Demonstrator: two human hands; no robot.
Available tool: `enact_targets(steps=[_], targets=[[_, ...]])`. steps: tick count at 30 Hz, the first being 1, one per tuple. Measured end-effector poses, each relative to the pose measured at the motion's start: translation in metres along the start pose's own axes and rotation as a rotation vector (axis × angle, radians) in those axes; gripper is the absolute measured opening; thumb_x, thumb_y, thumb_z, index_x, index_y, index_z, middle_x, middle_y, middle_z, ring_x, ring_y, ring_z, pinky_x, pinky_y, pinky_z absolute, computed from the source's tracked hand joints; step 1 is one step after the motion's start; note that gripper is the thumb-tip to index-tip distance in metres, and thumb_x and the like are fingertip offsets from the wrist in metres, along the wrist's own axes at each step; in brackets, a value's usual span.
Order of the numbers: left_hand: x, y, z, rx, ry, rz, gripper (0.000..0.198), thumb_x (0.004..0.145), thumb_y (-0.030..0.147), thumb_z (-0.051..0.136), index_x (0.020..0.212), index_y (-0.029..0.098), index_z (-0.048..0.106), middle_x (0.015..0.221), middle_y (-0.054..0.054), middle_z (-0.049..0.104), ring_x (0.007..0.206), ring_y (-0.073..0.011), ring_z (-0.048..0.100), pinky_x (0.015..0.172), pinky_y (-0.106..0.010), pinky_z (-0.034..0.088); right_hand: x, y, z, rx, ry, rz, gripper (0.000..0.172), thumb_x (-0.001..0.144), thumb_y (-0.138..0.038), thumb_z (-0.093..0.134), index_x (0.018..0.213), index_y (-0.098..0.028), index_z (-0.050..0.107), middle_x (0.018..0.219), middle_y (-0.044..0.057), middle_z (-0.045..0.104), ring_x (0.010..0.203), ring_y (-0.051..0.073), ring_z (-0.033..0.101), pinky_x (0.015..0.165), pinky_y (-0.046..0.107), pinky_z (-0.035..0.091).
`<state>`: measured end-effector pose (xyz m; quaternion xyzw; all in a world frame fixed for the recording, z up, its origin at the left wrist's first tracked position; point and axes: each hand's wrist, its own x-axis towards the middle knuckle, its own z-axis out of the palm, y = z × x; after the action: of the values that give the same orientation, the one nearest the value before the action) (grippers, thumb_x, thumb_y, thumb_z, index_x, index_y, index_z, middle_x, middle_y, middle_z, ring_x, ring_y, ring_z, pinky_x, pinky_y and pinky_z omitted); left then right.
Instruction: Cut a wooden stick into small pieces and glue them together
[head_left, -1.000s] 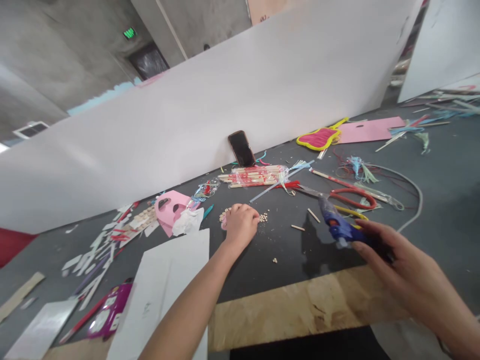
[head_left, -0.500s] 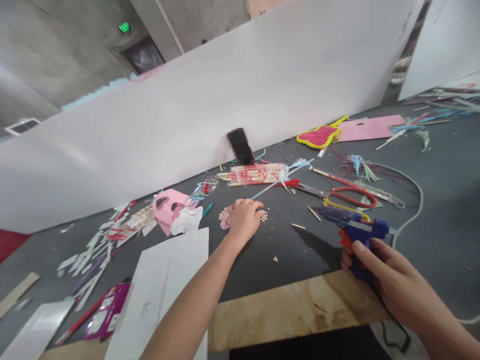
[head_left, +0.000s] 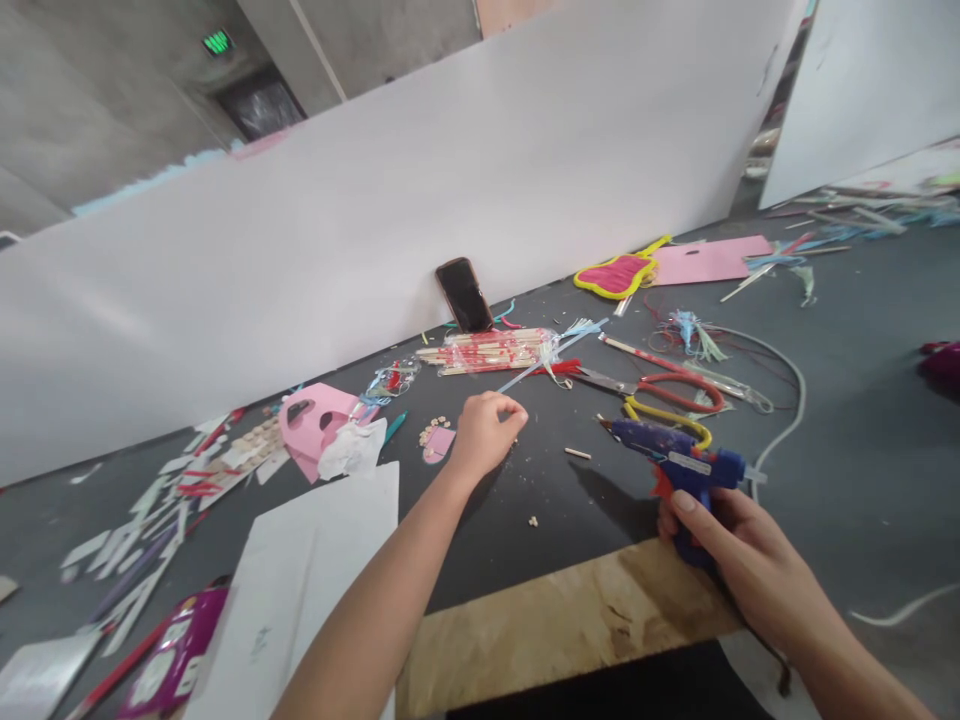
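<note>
My right hand (head_left: 720, 540) is wrapped round the handle of a blue hot glue gun (head_left: 675, 455), its nozzle pointing left over the table. My left hand (head_left: 487, 430) is raised a little above the dark tabletop, thumb and forefinger pinched together; anything between them is too small to make out. Just left of that hand lies a small pink piece (head_left: 440, 443) with tiny pale wooden bits (head_left: 431, 430) along its edge. Another small cluster of bits (head_left: 533, 521) and a short stick (head_left: 577, 453) lie nearer to me.
Scissors with red and yellow handles (head_left: 679, 390) lie behind the glue gun. A bag of sticks (head_left: 487, 350) lies before a leaning phone (head_left: 465, 295). To the left are a pink cutout (head_left: 315, 420), white board (head_left: 292, 600) and scattered strips. A white partition (head_left: 375, 220) stands behind.
My left hand has lifted from the small bits and closed into a pinch, uncovering the pink piece. The glue gun stays in my right hand; the whole view has shifted slightly.
</note>
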<state>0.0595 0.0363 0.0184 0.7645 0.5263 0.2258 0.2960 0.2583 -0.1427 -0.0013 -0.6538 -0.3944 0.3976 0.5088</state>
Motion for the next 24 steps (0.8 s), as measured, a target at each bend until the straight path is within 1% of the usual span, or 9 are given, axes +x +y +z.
enact_targets(steps=[2, 4, 6, 8, 9, 12, 15, 20, 24], targets=[[-0.016, 0.002, -0.005, -0.16, -0.022, -0.024, 0.023, 0.082, 0.034, 0.055, 0.087, 0.017, 0.07, 0.09, -0.007, 0.067, 0.083, -0.0189, 0.058, 0.079, -0.034, 0.043, -0.005, -0.005, 0.004, 0.04, -0.012, 0.001, 0.044, 0.077, -0.062, 0.058, 0.077, -0.018, 0.06, 0.059, 0.002, 0.056, 0.054, 0.015, 0.05, 0.049, 0.025, 0.042], [-0.036, 0.006, -0.01, -0.4, -0.051, -0.081, 0.027, 0.083, 0.037, 0.056, 0.089, 0.015, 0.07, 0.087, -0.008, 0.067, 0.073, -0.0149, 0.057, 0.068, -0.029, 0.044, -0.012, -0.009, 0.011, 0.098, -0.02, 0.008, 0.042, 0.079, -0.06, 0.058, 0.08, -0.019, 0.06, 0.058, 0.001, 0.054, 0.054, 0.016, 0.049, 0.048, 0.026, 0.042], [-0.054, 0.01, -0.012, -0.932, -0.104, -0.244, 0.02, 0.073, 0.032, 0.07, 0.08, 0.014, 0.071, 0.085, -0.008, 0.065, 0.072, -0.0131, 0.055, 0.064, -0.025, 0.042, -0.02, -0.013, 0.019, 0.134, -0.032, 0.004, 0.038, 0.08, -0.058, 0.058, 0.083, -0.019, 0.06, 0.059, 0.001, 0.053, 0.055, 0.016, 0.049, 0.049, 0.026, 0.042], [-0.068, 0.013, -0.014, -1.256, -0.143, -0.363, 0.015, 0.066, 0.026, 0.077, 0.073, 0.013, 0.071, 0.082, -0.006, 0.063, 0.073, -0.0121, 0.054, 0.062, -0.023, 0.041, -0.028, -0.016, 0.028, 0.136, -0.034, -0.012, 0.036, 0.08, -0.056, 0.059, 0.084, -0.02, 0.062, 0.059, 0.001, 0.054, 0.055, 0.015, 0.049, 0.049, 0.026, 0.042], [-0.073, 0.014, -0.014, -1.335, -0.152, -0.394, 0.014, 0.066, 0.024, 0.079, 0.072, 0.013, 0.071, 0.08, -0.006, 0.063, 0.073, -0.0118, 0.054, 0.062, -0.023, 0.041, -0.031, -0.017, 0.033, 0.134, -0.034, -0.021, 0.036, 0.079, -0.056, 0.06, 0.084, -0.02, 0.062, 0.059, 0.001, 0.054, 0.055, 0.016, 0.049, 0.049, 0.026, 0.043], [-0.084, 0.016, -0.013, -1.437, -0.153, -0.426, 0.011, 0.069, 0.021, 0.078, 0.072, 0.013, 0.072, 0.08, -0.005, 0.064, 0.074, -0.0112, 0.055, 0.063, -0.022, 0.042, -0.039, -0.017, 0.046, 0.14, -0.015, -0.031, 0.04, 0.075, -0.06, 0.062, 0.089, -0.022, 0.065, 0.06, 0.0, 0.056, 0.055, 0.016, 0.051, 0.05, 0.026, 0.046], [-0.089, 0.016, -0.011, -1.475, -0.14, -0.436, 0.011, 0.069, 0.021, 0.078, 0.074, 0.012, 0.072, 0.081, -0.005, 0.064, 0.074, -0.0107, 0.056, 0.063, -0.022, 0.042, -0.042, -0.016, 0.053, 0.138, -0.015, -0.04, 0.041, 0.077, -0.061, 0.06, 0.092, -0.023, 0.066, 0.061, 0.0, 0.058, 0.055, 0.016, 0.053, 0.052, 0.026, 0.049], [-0.093, 0.017, -0.009, -1.486, -0.14, -0.427, 0.013, 0.069, 0.022, 0.079, 0.075, 0.012, 0.072, 0.081, -0.005, 0.062, 0.075, -0.0114, 0.055, 0.062, -0.022, 0.043, -0.041, -0.015, 0.053, 0.102, -0.04, -0.083, 0.041, 0.079, -0.06, 0.059, 0.089, -0.021, 0.067, 0.067, 0.004, 0.064, 0.061, 0.018, 0.058, 0.055, 0.027, 0.052], [-0.094, 0.017, -0.01, -1.49, -0.158, -0.413, 0.014, 0.07, 0.024, 0.078, 0.074, 0.012, 0.072, 0.083, -0.005, 0.061, 0.074, -0.0108, 0.053, 0.062, -0.022, 0.043, -0.042, -0.016, 0.053, 0.102, -0.061, -0.083, 0.039, 0.079, -0.059, 0.059, 0.087, -0.021, 0.067, 0.067, 0.004, 0.063, 0.058, 0.017, 0.057, 0.05, 0.025, 0.05]])
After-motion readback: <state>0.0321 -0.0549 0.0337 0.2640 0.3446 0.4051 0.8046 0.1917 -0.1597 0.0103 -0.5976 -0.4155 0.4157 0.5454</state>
